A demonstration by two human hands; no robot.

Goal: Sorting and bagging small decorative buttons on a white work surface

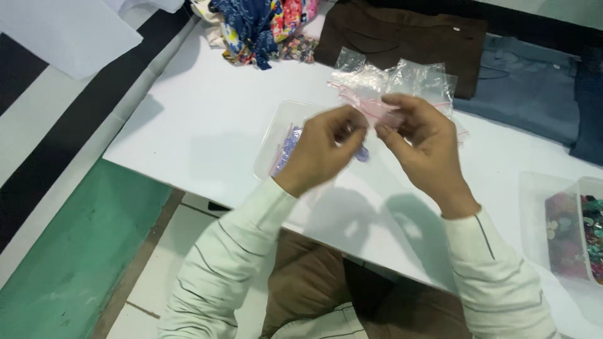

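Hands meet above the middle of the white tabletop [207, 125]. Left hand [323, 147] and right hand [421, 141] each pinch, fingertips closed, one end of a small clear plastic zip bag with a pink seal strip [380, 108], held up between them. More clear bags [402, 78] lie just behind. A clear shallow plastic tray of blue beads [276, 135] sits under the left hand. Folded brown fabric [402, 37] lies at the far edge. It looks like the bag's mouth is being worked; the next move likely calls for a fine pinch along the strip.
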